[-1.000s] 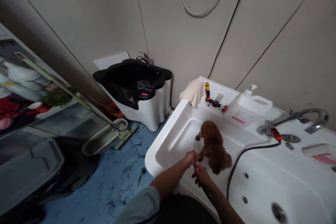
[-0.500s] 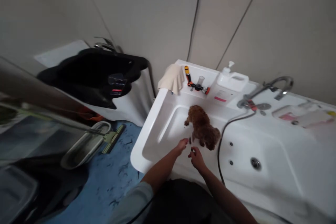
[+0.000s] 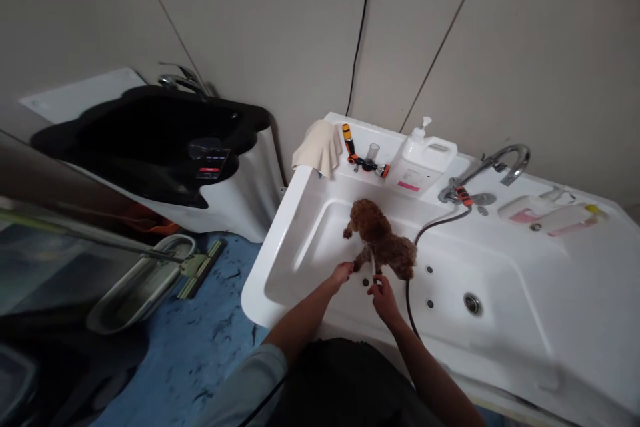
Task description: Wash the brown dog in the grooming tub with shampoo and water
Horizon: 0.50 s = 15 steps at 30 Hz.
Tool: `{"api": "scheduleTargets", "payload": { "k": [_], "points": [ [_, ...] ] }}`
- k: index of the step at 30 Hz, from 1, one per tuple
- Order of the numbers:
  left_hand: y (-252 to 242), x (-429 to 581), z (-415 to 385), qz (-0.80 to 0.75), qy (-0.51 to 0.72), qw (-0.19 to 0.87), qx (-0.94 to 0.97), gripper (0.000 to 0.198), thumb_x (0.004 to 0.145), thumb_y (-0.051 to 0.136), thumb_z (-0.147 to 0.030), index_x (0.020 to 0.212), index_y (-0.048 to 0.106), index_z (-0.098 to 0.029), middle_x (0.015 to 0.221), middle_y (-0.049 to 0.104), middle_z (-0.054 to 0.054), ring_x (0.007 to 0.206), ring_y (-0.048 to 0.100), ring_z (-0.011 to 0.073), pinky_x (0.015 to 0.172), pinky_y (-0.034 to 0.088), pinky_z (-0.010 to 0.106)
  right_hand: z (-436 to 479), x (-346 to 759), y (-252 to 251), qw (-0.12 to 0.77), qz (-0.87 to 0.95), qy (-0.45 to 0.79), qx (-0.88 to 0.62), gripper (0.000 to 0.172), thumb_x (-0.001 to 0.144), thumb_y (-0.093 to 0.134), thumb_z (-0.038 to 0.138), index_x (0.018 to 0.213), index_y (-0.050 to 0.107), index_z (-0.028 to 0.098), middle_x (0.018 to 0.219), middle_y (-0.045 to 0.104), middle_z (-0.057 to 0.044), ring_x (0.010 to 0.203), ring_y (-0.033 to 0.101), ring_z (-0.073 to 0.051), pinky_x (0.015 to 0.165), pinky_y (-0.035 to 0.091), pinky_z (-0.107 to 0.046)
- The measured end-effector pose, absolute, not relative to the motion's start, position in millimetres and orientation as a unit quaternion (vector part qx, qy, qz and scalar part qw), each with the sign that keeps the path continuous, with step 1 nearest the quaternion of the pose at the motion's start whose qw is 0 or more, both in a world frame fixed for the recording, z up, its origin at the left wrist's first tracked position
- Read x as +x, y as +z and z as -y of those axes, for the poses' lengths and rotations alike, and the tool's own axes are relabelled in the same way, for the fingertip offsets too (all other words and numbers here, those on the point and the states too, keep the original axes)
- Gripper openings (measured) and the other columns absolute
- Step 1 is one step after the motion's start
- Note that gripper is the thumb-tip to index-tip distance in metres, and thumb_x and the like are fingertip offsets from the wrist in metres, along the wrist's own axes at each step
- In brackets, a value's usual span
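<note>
A small curly-haired brown dog (image 3: pixel 380 233) stands in a white tub (image 3: pixel 305 240). My left hand (image 3: pixel 342 273) reaches to one of its paws on the near side, its fingers closed around the paw's end. Close by on the right, my right hand (image 3: pixel 385 299) is closed on a slim pale stick-like object (image 3: pixel 373 260), which points up against the dog's leg and underside. What kind of tool it is, I cannot make out. A dark hose (image 3: pixel 409 300) runs down the tub just right of the dog.
Along the tub's back ledge are a beige cloth (image 3: pixel 319 147), an orange-and-black sprayer (image 3: pixel 367 163), a white pump jug (image 3: pixel 425 160), a curved faucet (image 3: pixel 493 167) and lying bottles (image 3: pixel 550 213). A black basin (image 3: pixel 160 140) and a mop (image 3: pixel 203 267) are on the left.
My right hand has shifted rightward with the pale object, closer under the dog. My left hand now meets the paw. The dog has shifted its stance slightly, and the view has turned a little.
</note>
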State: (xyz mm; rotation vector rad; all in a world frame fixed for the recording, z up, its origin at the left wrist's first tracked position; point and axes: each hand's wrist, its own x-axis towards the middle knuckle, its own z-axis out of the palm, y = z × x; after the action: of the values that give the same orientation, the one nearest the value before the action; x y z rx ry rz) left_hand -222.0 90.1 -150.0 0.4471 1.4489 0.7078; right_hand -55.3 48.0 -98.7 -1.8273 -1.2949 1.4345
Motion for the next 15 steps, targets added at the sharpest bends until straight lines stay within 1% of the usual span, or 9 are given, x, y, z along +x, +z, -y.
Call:
{"api": "scheduleTargets", "payload": {
  "k": [2,4,7,9,12,13,15],
  "points": [
    [-150.1,-219.7,-89.2,-0.641,0.327,0.67,0.182,0.011,0.091,0.06,-0.028,0.086,0.061,-0.018,0.095,0.072,0.005,0.097,0.064,0.0192,0.084,0.045,0.029,-45.8,-52.4,-99.9,0.221,0.478,0.531,-0.663,0.037,0.078,0.057,0.043,0.109,0.054,0.023,0.07,0.064,0.002,0.054,0.048,-0.015,0.053,0.034,-0.025],
    [-152.7,-215.3,-88.5,-0.637,0.34,0.67,0.171,0.012,0.091,0.062,-0.024,0.081,0.06,-0.017,0.082,0.066,0.001,0.085,0.061,0.015,0.078,0.044,0.026,-41.2,-49.4,-103.0,0.183,0.491,0.551,-0.65,0.038,0.078,0.057,0.044,0.109,0.054,0.023,0.068,0.063,0.003,0.051,0.045,-0.014,0.052,0.033,-0.024],
    [-162.7,-206.4,-88.7,-0.641,0.343,0.667,0.163,0.023,0.089,0.068,-0.02,0.069,0.056,-0.018,0.064,0.054,-0.004,0.066,0.05,0.0107,0.067,0.04,0.023,-28.6,-45.6,-110.9,0.104,0.519,0.589,-0.611,0.037,0.079,0.057,0.045,0.109,0.056,0.023,0.067,0.065,0.004,0.049,0.043,-0.013,0.052,0.031,-0.024],
    [-172.1,-201.4,-89.3,-0.653,0.329,0.662,0.164,0.033,0.088,0.069,-0.018,0.06,0.051,-0.019,0.055,0.046,-0.005,0.058,0.043,0.0098,0.06,0.035,0.023,-19.1,-44.3,-117.0,0.07,0.538,0.599,-0.589,0.036,0.08,0.059,0.046,0.109,0.058,0.023,0.068,0.068,0.003,0.05,0.046,-0.013,0.053,0.033,-0.024],
    [-185.8,-198.6,-89.2,-0.673,0.3,0.655,0.17,0.041,0.086,0.068,-0.013,0.052,0.047,-0.019,0.047,0.041,-0.005,0.052,0.039,0.0104,0.056,0.029,0.024,-12.3,-44.5,-124.3,0.078,0.558,0.589,-0.579,0.035,0.079,0.061,0.045,0.106,0.06,0.022,0.067,0.07,0.0,0.057,0.055,-0.017,0.058,0.038,-0.027],
    [-189.5,-198.8,-88.6,-0.676,0.296,0.653,0.173,0.041,0.086,0.067,-0.012,0.051,0.047,-0.019,0.046,0.04,-0.005,0.052,0.038,0.0106,0.056,0.03,0.025,-13.3,-45.0,-125.6,0.096,0.559,0.577,-0.588,0.034,0.079,0.06,0.045,0.105,0.061,0.022,0.067,0.07,-0.001,0.06,0.057,-0.018,0.059,0.04,-0.028],
    [-195.4,-200.2,-86.3,-0.673,0.303,0.649,0.184,0.038,0.085,0.068,-0.015,0.052,0.049,-0.019,0.047,0.042,-0.005,0.053,0.042,0.0114,0.057,0.034,0.024,-20.3,-45.9,-126.6,0.15,0.543,0.531,-0.633,0.035,0.08,0.06,0.044,0.106,0.062,0.021,0.069,0.071,-0.002,0.064,0.062,-0.02,0.062,0.044,-0.029]
  ]
}}
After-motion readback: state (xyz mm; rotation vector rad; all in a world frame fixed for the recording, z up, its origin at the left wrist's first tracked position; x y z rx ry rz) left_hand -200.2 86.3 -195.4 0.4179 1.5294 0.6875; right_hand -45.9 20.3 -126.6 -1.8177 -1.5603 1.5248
